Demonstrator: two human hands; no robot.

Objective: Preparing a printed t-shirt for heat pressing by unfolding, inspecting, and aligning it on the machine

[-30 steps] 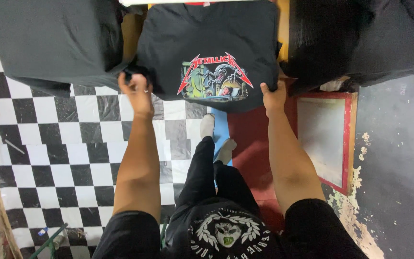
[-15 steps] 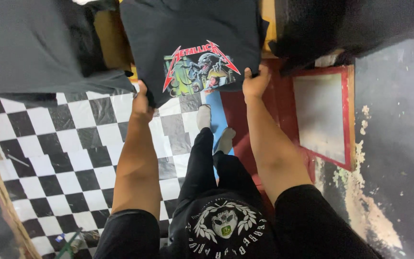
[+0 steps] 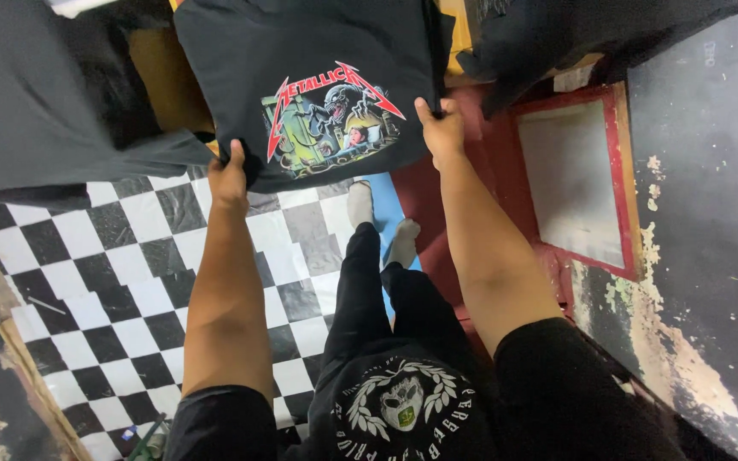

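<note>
A black T-shirt (image 3: 301,60) with a red, green and grey printed picture lies stretched over a board ahead of me. My left hand (image 3: 229,177) grips its lower left edge. My right hand (image 3: 442,130) pinches the lower right edge of the same shirt. Both arms reach forward over my legs in black trousers and my grey-socked feet.
Another black garment (image 3: 36,102) lies on a platen at the left, and dark cloth (image 3: 574,34) hangs at the upper right. A red-framed printing screen (image 3: 576,175) leans on the floor at the right. Black-and-white chequered flooring (image 3: 130,265) runs below, with a blue mat (image 3: 386,213).
The view has tilted and swung, so the shirt now sits higher and skewed. Both hands have stayed at the shirt's lower edge throughout.
</note>
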